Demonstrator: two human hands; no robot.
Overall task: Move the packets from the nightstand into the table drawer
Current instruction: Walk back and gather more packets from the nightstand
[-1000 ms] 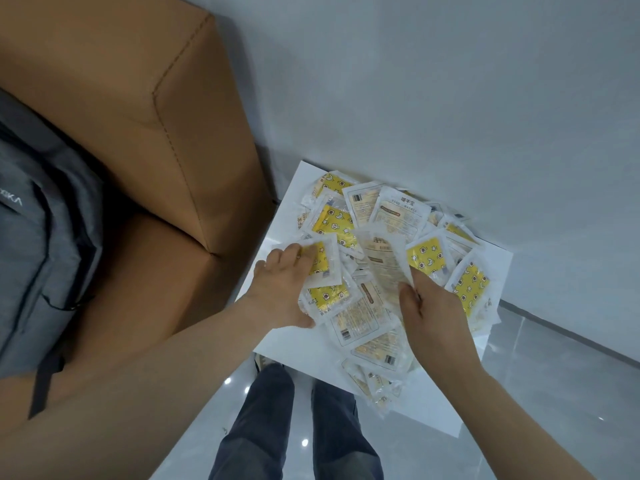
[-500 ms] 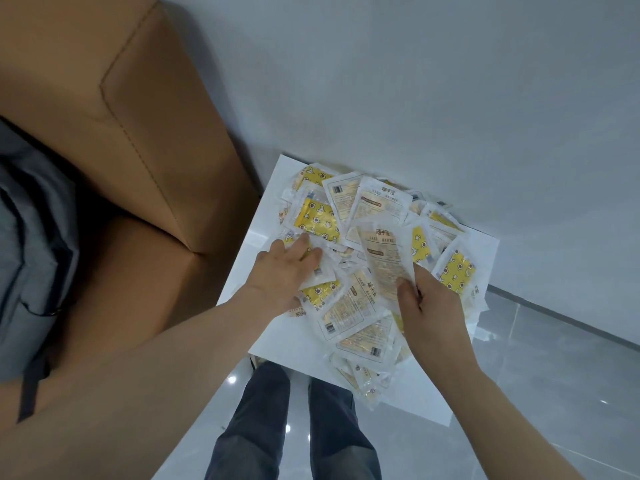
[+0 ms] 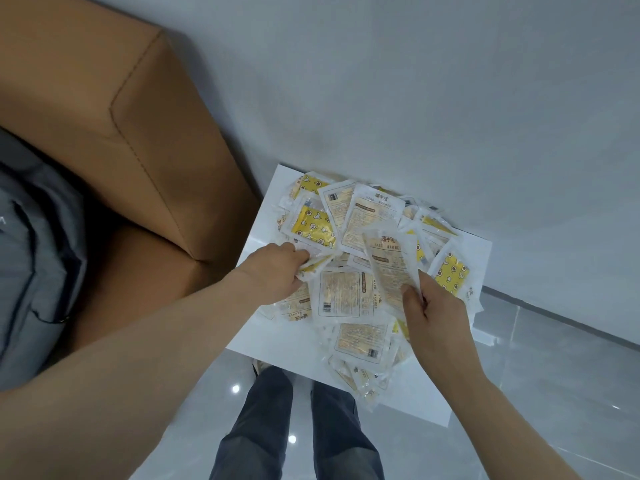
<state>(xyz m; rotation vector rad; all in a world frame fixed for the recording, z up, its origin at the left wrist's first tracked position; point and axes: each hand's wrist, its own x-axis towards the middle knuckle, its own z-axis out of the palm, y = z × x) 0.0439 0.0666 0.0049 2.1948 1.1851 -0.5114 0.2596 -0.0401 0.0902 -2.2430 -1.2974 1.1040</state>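
On the white nightstand [image 3: 277, 341], against the grey wall [image 3: 415, 81]: a loose heap of packets [image 3: 349, 296], some face-up in yellow print, most showing pale printed backs, a few spilling over the near edge above the glossy floor [image 3: 554, 358]. None moved off yet.

Left hand [image 3: 277, 271] at the heap's left edge, grip closed on a crumpled yellow packet [image 3: 317, 261], fingers curled tight around it. Half a second ago, flatter on the pile with the fingers spread over the packets; a second ago, resting on a yellow packet with the palm down. Now bunched into a fist-like pinch.

Right hand [image 3: 434, 313] at the heap's right side, grip clamped on a pale packet [image 3: 389, 268], thumb and fingers pinching its lower end so that it stands tilted up above the others. Same packet as in both earlier moments, held a little steeper now.

Beside the nightstand on the left, touching its edge: a tan sofa [image 3: 114, 140], with a grey backpack [image 3: 31, 258] on the seat. Backpack much less in view than a second ago, the sofa arm filling more of the left side, the view having turned to the right. Below, between the arms: two legs in dark jeans [image 3: 298, 431] on the floor.
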